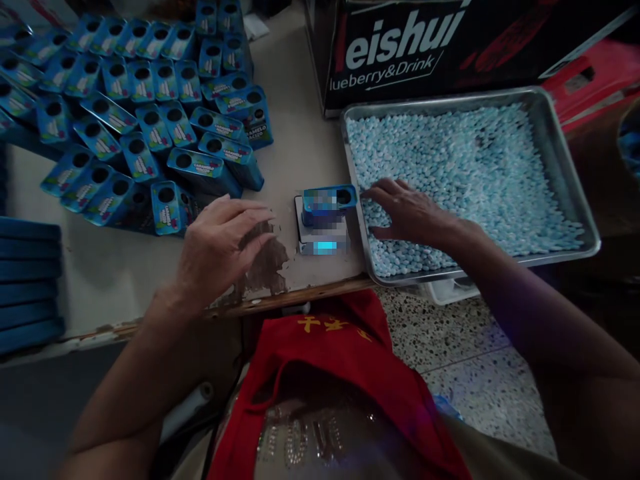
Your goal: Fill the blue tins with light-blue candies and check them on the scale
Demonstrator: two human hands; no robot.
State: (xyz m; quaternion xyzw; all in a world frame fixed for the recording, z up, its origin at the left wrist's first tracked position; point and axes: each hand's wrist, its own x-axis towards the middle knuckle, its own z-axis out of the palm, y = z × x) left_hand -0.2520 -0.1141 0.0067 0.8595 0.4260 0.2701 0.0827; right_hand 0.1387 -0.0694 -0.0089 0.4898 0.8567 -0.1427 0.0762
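Observation:
A small blue box with a dark round hole in its top (320,199) stands on a scale (325,233) with a lit display, near the table's front edge. Left of the scale, my left hand (223,243) hovers over the table with fingers apart, holding nothing. My right hand (407,210) is over the left side of a metal tray (575,177), its fingers spread at the small pale-blue pieces (465,173) and its fingertips close to the box. No piece shows between those fingers.
Many blue boxes (143,80) with holes stand at the left and back left. Blue stacked items (30,287) lie at the far left. A black carton (430,47) is behind the tray, with a red object (595,80) at right. The wooden table edge (295,297) runs in front.

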